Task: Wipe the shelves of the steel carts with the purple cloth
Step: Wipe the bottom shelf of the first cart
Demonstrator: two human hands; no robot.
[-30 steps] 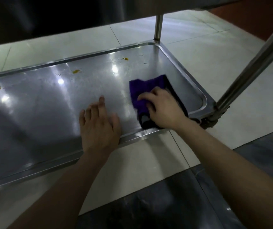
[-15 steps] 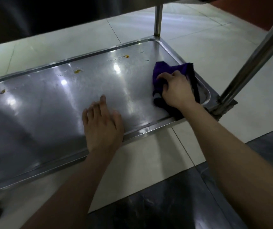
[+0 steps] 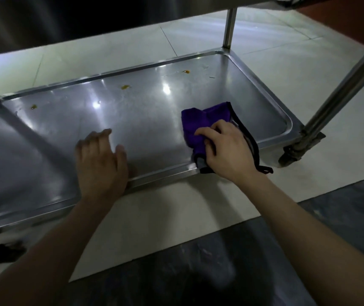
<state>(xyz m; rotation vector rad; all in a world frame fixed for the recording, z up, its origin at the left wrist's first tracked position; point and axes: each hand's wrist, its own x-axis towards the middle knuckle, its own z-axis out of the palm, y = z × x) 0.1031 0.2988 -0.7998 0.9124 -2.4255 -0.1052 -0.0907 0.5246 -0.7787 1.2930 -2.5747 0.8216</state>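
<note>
Bottom shelf [image 3: 143,120] of steel cart, low over pale floor tiles [image 3: 154,217] in dim room. On shelf's near rim, left hand [image 3: 101,160] flat, fingers relaxed. Orange spots [image 3: 124,87] along shelf's far edge. Right of shelf's middle, right hand [image 3: 227,151] gripping bunched purple cloth [image 3: 200,120], half a second earlier nearer shelf's right end. Cloth's near part hidden under hand; caster [image 3: 291,155] at shelf's right corner indistinct.

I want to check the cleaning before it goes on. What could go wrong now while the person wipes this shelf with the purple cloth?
The orange spots lie along the far edge of the shelf, away from the purple cloth; short strokes may miss them. A corner of the cloth hangs over the front rim beside the right hand and could drag on the floor. The left hand rests flat on the steel and may leave prints.
</note>
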